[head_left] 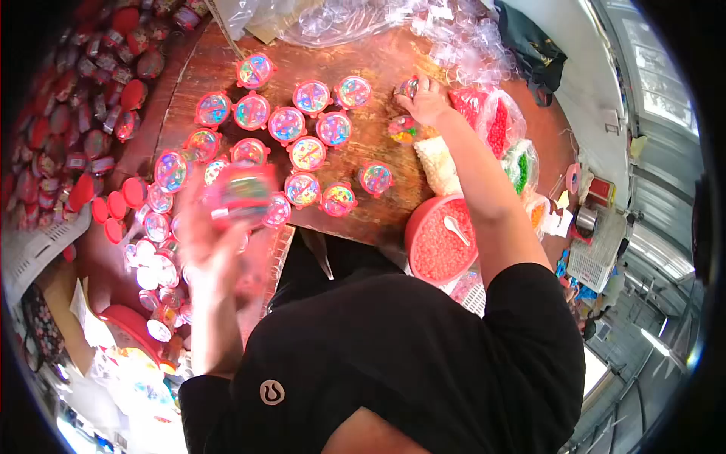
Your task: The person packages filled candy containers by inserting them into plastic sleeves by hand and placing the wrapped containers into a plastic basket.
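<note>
My left hand [206, 246], smeared by motion, grips a round clear container [246, 193] with red ends and colourful contents, held up above the table's left side. Stretched forward to the right, my right hand [426, 104] has its fingers on another small round container [406, 88]. Just below that hand lies a container with multicoloured pieces [403, 130]. Between my hands stand several round containers with red rims and bright patterned tops, one of them a nearby container [376, 178].
A red tub of pinkish beads [439, 240] holds a white spoon [457, 230]. Bags of white beads [439, 165], red beads [497, 129] and green beads [522, 170] lie at right. Clear plastic pieces [473, 41] lie at the back. Many containers [83, 121] are heaped at far left.
</note>
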The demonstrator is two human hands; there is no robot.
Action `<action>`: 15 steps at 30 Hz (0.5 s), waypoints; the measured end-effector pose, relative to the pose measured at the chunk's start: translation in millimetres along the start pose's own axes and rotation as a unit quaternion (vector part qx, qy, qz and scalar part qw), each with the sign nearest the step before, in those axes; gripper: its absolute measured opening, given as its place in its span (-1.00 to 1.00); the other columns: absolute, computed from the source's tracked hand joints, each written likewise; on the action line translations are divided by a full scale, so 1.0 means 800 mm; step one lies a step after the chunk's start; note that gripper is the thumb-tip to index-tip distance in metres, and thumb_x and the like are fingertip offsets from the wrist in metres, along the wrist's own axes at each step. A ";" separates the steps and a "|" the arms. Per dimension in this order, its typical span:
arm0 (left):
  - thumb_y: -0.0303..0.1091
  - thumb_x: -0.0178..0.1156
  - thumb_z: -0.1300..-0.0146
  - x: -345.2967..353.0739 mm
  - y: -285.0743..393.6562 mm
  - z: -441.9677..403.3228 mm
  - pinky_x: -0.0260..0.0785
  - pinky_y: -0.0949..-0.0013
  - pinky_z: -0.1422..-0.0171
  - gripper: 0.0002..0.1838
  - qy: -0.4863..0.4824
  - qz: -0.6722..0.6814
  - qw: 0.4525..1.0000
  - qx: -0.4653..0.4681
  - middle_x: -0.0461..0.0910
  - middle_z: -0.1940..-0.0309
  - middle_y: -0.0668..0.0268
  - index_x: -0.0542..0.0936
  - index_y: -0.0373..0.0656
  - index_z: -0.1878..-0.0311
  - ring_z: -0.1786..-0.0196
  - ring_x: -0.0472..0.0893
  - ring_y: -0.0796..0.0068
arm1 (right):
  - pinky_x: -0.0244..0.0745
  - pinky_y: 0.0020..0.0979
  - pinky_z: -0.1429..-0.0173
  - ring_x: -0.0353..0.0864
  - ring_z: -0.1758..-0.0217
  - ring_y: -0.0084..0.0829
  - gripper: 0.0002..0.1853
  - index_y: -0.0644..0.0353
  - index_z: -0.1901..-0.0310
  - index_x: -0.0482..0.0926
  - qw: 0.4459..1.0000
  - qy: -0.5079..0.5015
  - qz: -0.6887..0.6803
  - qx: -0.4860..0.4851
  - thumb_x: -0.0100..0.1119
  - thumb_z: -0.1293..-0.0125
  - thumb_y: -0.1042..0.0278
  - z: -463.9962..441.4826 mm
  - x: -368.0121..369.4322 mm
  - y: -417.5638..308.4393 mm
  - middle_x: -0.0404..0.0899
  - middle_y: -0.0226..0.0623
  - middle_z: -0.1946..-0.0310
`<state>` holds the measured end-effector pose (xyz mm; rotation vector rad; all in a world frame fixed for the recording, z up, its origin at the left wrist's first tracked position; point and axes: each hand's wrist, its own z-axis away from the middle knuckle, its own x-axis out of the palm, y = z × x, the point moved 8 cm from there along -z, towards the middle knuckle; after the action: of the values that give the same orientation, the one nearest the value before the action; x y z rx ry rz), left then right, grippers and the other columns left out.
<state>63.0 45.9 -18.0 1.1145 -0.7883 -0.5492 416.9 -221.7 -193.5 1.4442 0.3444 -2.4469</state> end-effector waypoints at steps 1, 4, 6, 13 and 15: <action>-0.69 0.14 -0.08 0.032 -0.019 -0.009 0.41 0.36 -0.12 -0.26 -0.050 0.064 0.996 -0.034 0.43 -0.10 0.11 0.10 -0.23 -0.35 -0.08 0.49 0.39 | -0.09 -0.01 -0.44 -0.04 -0.43 0.05 -0.03 0.07 -0.41 -0.15 0.994 0.097 0.043 -0.002 0.02 -0.16 -0.34 -0.002 -0.021 -0.017 -0.22 0.08 -0.40; -0.63 0.13 -0.18 0.095 -0.086 0.026 0.34 0.37 -0.19 -0.34 -0.092 0.163 0.966 -0.180 0.46 -0.05 0.18 0.10 -0.25 -0.32 -0.07 0.48 0.44 | 0.16 -0.05 -0.32 0.22 -0.28 0.09 -0.16 0.21 -0.31 0.09 0.953 0.245 -0.088 -0.157 0.18 -0.16 -0.15 0.116 -0.118 -0.069 0.13 0.11 -0.24; -0.63 0.14 -0.18 0.100 -0.118 0.021 0.33 0.36 -0.20 -0.35 -0.080 0.120 0.973 -0.178 0.46 -0.05 0.18 0.12 -0.24 -0.31 -0.08 0.48 0.43 | 0.20 -0.09 -0.30 0.21 -0.28 0.07 -0.18 0.25 -0.26 0.18 0.888 -0.041 -0.342 -0.303 0.31 -0.09 -0.04 0.214 -0.119 -0.173 0.18 0.13 -0.19; -0.53 0.22 -0.16 0.169 -0.159 0.034 0.28 0.26 -0.27 -0.33 -0.140 0.090 0.962 -0.214 0.39 -0.13 0.08 0.14 -0.25 -0.31 -0.20 0.41 0.26 | 0.32 -0.21 -0.17 0.35 -0.05 -0.08 -0.33 0.20 -0.15 0.27 0.875 0.098 -0.278 -0.383 0.36 0.02 0.35 0.281 -0.057 -0.144 0.25 0.00 -0.02; -0.42 0.27 -0.13 0.183 -0.132 0.017 0.12 0.09 -0.38 -0.28 -0.161 -0.373 0.906 0.117 0.23 -0.27 -0.06 0.16 -0.27 -0.32 -0.33 0.26 0.05 | 0.33 -0.21 -0.15 0.35 -0.02 -0.08 -0.36 0.24 -0.13 0.26 0.929 0.143 -0.263 -0.218 0.32 -0.01 0.38 0.230 -0.042 -0.080 0.27 0.06 0.04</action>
<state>141.9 -107.2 -72.6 1.5778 -0.7011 -1.3380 259.8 -220.8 -73.3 1.6451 1.4033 -2.2816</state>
